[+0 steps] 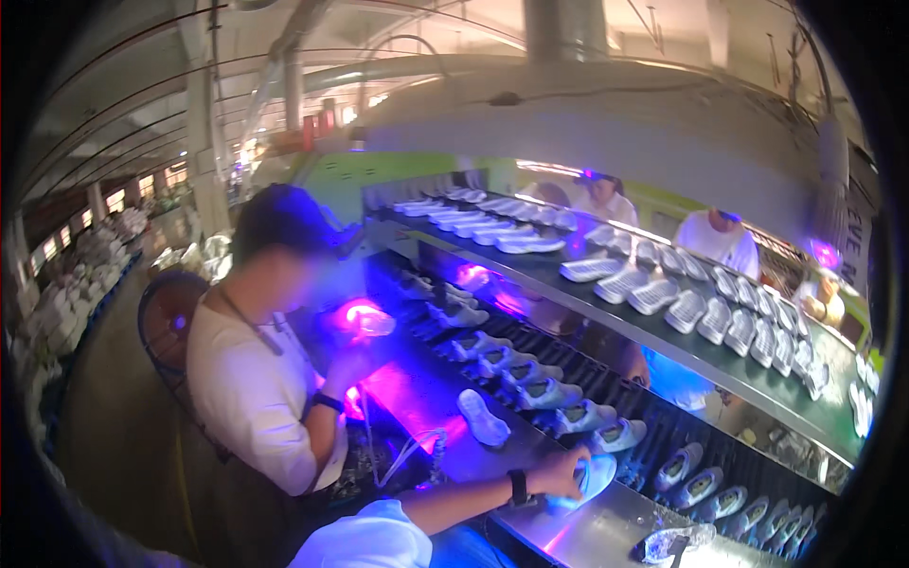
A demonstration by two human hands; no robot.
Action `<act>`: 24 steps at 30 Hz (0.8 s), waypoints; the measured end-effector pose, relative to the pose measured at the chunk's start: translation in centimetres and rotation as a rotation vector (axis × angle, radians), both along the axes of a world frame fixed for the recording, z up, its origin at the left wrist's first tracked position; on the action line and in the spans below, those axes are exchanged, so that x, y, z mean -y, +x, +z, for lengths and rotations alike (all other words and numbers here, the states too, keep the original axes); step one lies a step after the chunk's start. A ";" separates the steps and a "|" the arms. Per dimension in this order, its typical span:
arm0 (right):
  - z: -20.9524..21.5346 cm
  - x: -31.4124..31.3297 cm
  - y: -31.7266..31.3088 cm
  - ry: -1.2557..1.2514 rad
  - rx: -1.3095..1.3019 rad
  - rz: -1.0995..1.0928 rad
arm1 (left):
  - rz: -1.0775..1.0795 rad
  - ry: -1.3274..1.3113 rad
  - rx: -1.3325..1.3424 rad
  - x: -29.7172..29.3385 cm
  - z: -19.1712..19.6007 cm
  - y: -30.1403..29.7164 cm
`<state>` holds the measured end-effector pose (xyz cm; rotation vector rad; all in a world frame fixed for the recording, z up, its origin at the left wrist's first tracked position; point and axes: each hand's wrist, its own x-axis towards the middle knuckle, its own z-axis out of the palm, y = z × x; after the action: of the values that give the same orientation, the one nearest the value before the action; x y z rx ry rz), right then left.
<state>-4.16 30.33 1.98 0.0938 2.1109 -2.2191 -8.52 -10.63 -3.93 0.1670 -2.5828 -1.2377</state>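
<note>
My left hand [565, 473], a dark band on its wrist, reaches across from the lower left. Its fingers are closed round a pale shoe [597, 479], lit blue, over the metal bench edge. My right hand is out of sight. Closer to me, a whitish sole-like piece [696, 536] lies on the metal bench [606, 530], with a dark narrow object against it. A pale shoe sole [484, 418] rests on the bench to the left of my hand.
Rows of shoes [547, 392] stand on a dark slatted conveyor [653, 431] beyond the bench. Above it, a shelf [606, 293] carries many soles. At left a co-worker [251, 379] holds a shoe part [371, 324] under purple light. Other people work across the line.
</note>
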 end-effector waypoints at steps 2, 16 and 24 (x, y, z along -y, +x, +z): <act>0.6 1.3 -0.5 -0.043 -0.075 0.075 | -0.077 -0.155 0.198 -0.9 -0.2 3.3; -3.2 -0.1 -3.1 -0.046 0.023 0.343 | 0.084 -0.243 0.279 -3.1 -2.6 7.1; -3.5 -1.7 -7.3 0.042 -0.005 0.587 | -0.018 -0.307 0.155 0.7 -14.2 3.3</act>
<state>-11.46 32.01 -1.51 -0.4669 1.8640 -1.8221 -5.25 -11.30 -18.16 0.1832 -2.8731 -0.8472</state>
